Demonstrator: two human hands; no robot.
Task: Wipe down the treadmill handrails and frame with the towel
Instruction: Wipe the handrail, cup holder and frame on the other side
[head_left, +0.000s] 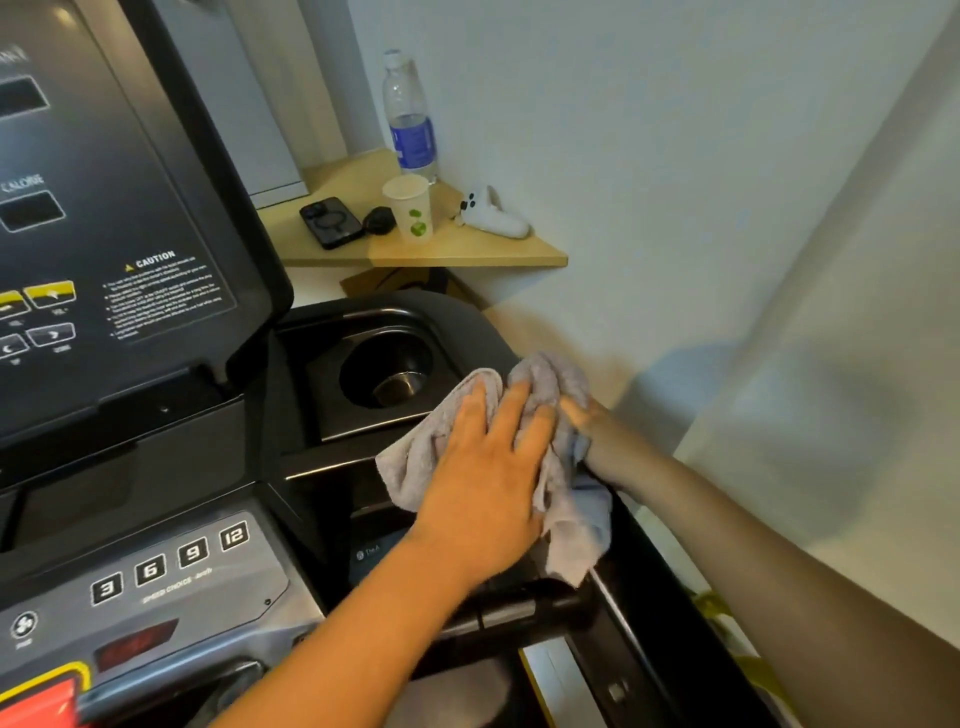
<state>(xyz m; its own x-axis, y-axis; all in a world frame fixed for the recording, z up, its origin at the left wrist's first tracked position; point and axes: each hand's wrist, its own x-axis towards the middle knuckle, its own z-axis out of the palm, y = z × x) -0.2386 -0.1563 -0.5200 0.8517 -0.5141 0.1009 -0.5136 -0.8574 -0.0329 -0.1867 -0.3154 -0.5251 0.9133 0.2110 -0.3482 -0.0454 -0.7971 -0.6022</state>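
Note:
A grey towel (563, 499) lies crumpled over the right side of the black treadmill frame (332, 467), just beside the cup holder (387, 371). My left hand (488, 467) presses flat on top of the towel, fingers spread toward the cup holder. My right hand (597, 431) reaches in from the right and holds the towel's far edge, its fingers mostly hidden under the cloth. The right handrail (639, 623) runs down toward me below the towel. A short black grip bar (524, 610) sticks out under my left wrist.
The console panel (104, 208) with speed buttons (171, 564) fills the left. A wooden corner shelf (467, 252) behind holds a water bottle (410, 114), paper cup (410, 215), phone (331, 222) and white controller (493, 215). A white wall (727, 208) stands close on the right.

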